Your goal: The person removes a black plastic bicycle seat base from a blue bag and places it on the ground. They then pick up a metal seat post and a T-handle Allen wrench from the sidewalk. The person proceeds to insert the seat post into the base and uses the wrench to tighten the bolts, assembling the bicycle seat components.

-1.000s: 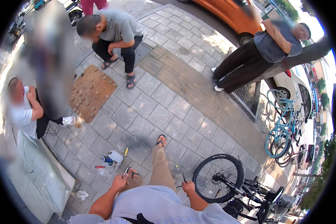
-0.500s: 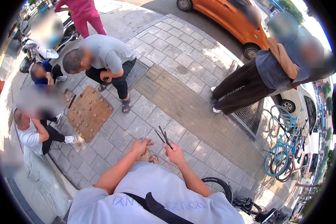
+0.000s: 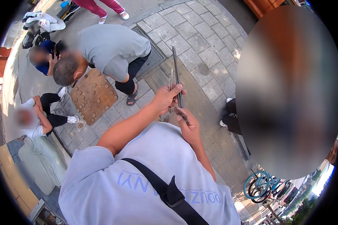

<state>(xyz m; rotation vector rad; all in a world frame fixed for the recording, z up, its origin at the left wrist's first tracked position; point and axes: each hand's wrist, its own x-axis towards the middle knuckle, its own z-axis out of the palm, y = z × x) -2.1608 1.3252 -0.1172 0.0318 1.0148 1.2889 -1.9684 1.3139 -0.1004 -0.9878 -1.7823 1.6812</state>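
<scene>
My left hand [image 3: 168, 99] is closed around a thin silver metal tool [image 3: 171, 77], which points up past the fingers. Long, slim dark rods [image 3: 175, 62] stand almost upright beside it, lying close together against my left thumb and fingertips. At their lower end is my right hand [image 3: 189, 124], fingers bent and closed there; its fingertips are slightly blurred. The kind of either tool is hard to make out. Both hands are in front of my chest, over the paving, the left a little farther from me.
A wooden board [image 3: 92, 93] with round pieces lies at the left. A person in grey [image 3: 112, 47] bends over it, while others sit nearby. A large blur [image 3: 289, 93] hides the right side. Bicycles [image 3: 263, 185] stand at the lower right, and a pale covered object [image 3: 45, 163] lies lower left.
My hands have risen and come together, from apart to nearly touching. The dark rods, spread before, now lie together by my left hand. The person in grey leans lower over the board.
</scene>
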